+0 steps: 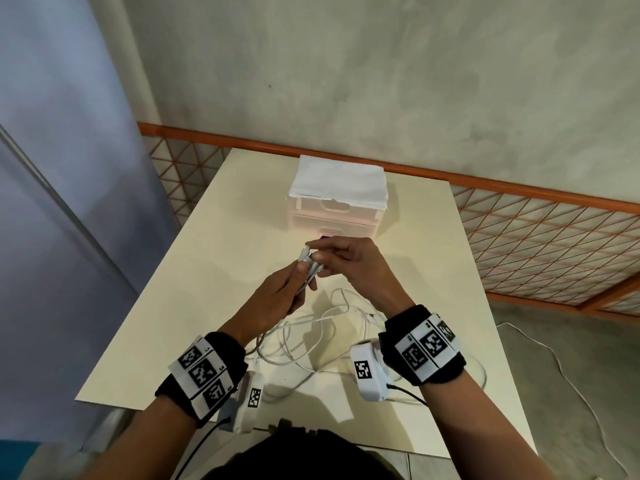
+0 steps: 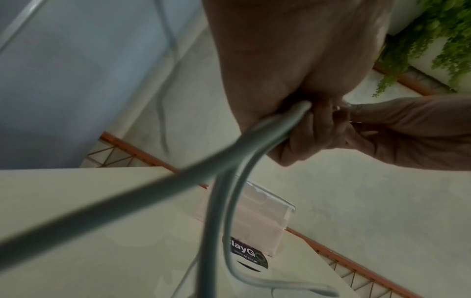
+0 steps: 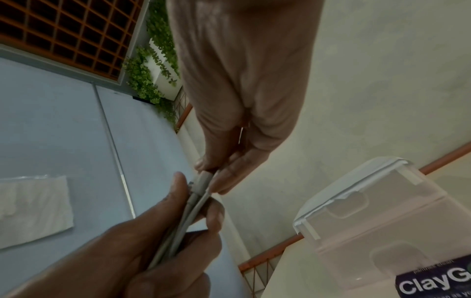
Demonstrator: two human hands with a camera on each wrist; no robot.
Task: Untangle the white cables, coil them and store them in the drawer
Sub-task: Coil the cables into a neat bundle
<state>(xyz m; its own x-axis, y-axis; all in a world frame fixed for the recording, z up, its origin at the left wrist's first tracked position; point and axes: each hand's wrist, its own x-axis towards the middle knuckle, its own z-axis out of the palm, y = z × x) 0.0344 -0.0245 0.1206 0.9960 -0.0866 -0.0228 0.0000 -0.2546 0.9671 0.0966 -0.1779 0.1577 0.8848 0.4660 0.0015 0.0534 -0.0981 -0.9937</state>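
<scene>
White cables (image 1: pixel 322 327) lie in a loose tangle on the cream table (image 1: pixel 194 271), under and between my wrists. My left hand (image 1: pixel 294 282) grips a bunch of cable ends (image 1: pixel 308 268) held up above the table; the strands trail down from its fist (image 2: pixel 254 139). My right hand (image 1: pixel 332 251) pinches the tip of that bunch (image 3: pixel 203 181) between thumb and fingers, just in front of the drawer unit. The small translucent drawer unit (image 1: pixel 336 216) stands at the table's far middle, both drawers pushed in, with folded white paper (image 1: pixel 339 181) on top.
An orange railing with mesh (image 1: pixel 519 237) runs behind and right of the table. A blue-grey panel (image 1: pixel 62 168) stands to the left. A thin white cord (image 1: pixel 568 375) trails on the floor at right. A purple sticker (image 3: pixel 433 282) lies before the drawers.
</scene>
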